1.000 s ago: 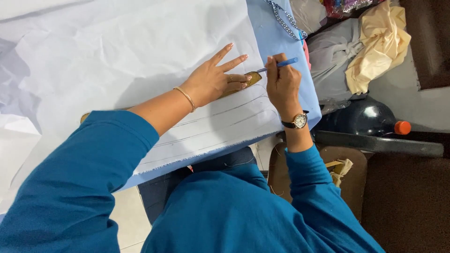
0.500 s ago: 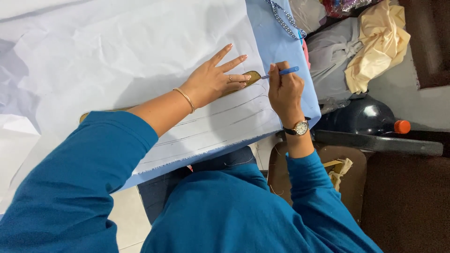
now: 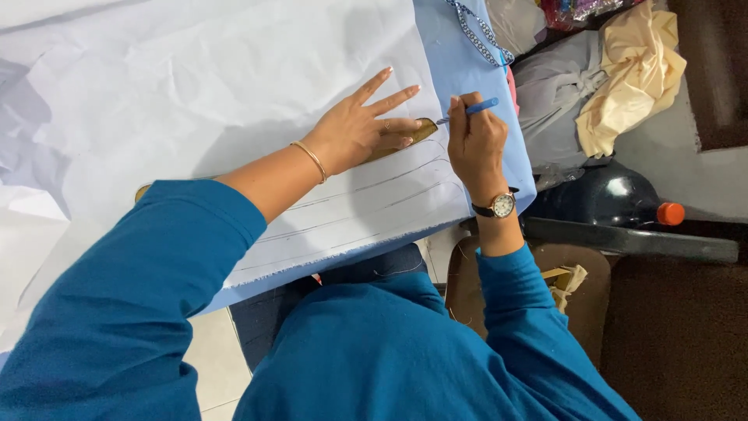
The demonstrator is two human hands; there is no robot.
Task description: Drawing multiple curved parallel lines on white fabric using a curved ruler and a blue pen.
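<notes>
A large sheet of white paper (image 3: 210, 86) covers most of the surface, lying over a light blue cloth (image 3: 467, 62) whose edge shows along the right and the near side. Several long curved pencil lines (image 3: 374, 206) run across the paper's near part, roughly parallel to that near edge.

The left arm, in a teal sleeve (image 3: 132, 304), reaches forward and to the right across the sheet, forearm bare from the elbow, a thin gold bangle (image 3: 311, 160) at the wrist. The left hand (image 3: 354, 132) lies palm down, its fingers spread and flat, pressing on a brown curved ruler (image 3: 405, 136). Only the rounded right end of the ruler shows clearly beyond the fingertips; a small brown bit (image 3: 141, 191) shows by the left elbow. Its long axis runs left to right, rising slightly toward the right, along the drawn lines.

The right arm comes up from the lap, elbow bent, with a wristwatch (image 3: 501, 205) on the wrist. The right hand (image 3: 475, 144) is curled, its fingers pressed together and pinching a blue pencil (image 3: 467, 111). The pencil lies nearly flat, its long axis running left to right, with the tip pointing left and down at the ruler's rounded end and its back end pointing up and right.

To the right, off the surface, lie a cream cloth bundle (image 3: 631, 78), grey fabric (image 3: 549, 109) and a dark bottle with an orange cap (image 3: 615, 199).
</notes>
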